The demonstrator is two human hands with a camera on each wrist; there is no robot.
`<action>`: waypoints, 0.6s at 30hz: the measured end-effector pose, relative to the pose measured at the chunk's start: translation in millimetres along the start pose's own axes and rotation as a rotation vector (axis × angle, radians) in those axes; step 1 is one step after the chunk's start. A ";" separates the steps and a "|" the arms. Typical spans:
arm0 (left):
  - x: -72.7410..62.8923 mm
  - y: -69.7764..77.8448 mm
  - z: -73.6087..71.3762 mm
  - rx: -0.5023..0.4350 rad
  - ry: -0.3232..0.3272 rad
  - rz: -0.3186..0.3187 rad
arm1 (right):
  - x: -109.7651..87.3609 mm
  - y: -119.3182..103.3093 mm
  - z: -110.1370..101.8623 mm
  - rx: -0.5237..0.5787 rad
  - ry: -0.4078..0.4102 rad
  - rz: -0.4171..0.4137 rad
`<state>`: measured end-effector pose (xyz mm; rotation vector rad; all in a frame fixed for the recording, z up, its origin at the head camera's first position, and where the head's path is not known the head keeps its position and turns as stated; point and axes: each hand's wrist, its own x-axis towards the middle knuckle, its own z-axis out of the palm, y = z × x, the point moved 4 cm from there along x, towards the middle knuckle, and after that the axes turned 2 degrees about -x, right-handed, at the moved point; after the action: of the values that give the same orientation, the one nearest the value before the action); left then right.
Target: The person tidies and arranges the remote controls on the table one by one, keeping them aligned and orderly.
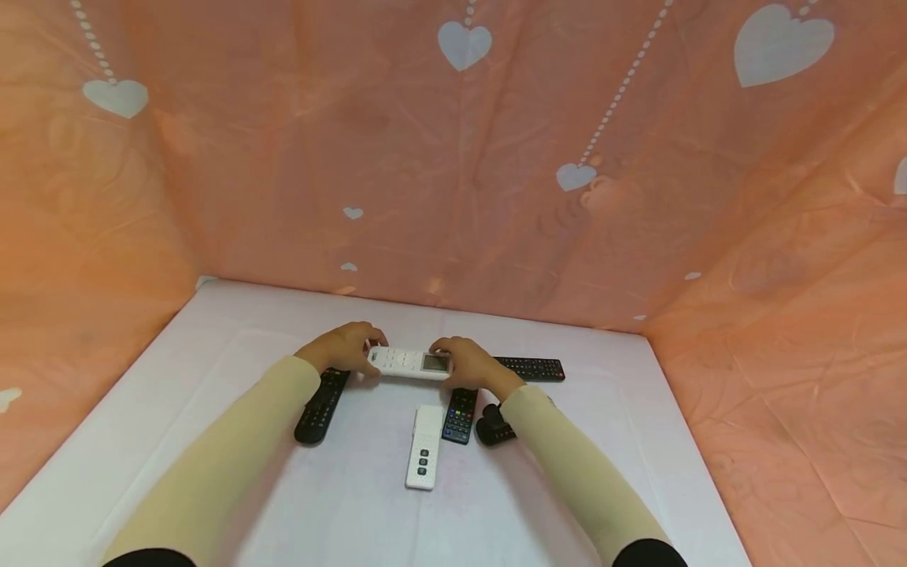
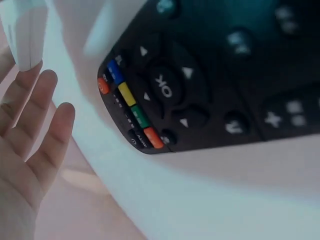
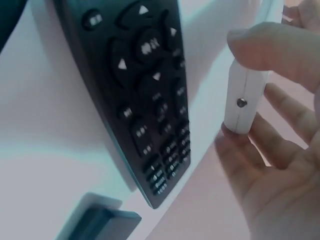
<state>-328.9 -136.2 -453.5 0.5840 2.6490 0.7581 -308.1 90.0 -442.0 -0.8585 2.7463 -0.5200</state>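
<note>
A white remote control with a small grey screen (image 1: 400, 362) lies crosswise between both hands. My left hand (image 1: 347, 346) holds its left end, fingers at the far edge and thumb at the near edge. At the screen end my right hand (image 1: 471, 364) grips it; in the right wrist view the thumb is on one side of the white remote (image 3: 242, 95) and the fingers on the other. Below my left hand lies a black remote (image 1: 323, 405). A black remote with coloured buttons (image 1: 460, 416) is just below my right hand.
A white remote with three dark buttons (image 1: 423, 449) lies nearer on the white tabletop (image 1: 340, 512). Another black remote (image 1: 538, 368) lies beyond my right wrist. A black item (image 1: 490, 429) is partly hidden by the right sleeve. Orange curtains (image 1: 397, 157) surround the table.
</note>
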 end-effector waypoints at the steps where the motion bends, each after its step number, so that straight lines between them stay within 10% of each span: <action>1: -1.8 1.1 0.0 0.007 0.002 0.004 | -1.1 -0.4 -1.5 0.003 0.004 -0.008; 18: -27.6 20.4 1.9 -0.013 -0.008 0.048 | -15.9 3.8 -9.5 0.182 -0.007 -0.009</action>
<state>-298.3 -132.5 -438.4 0.6485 2.6298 0.7845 -300.2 104.7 -433.2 -0.8259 2.6389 -0.7534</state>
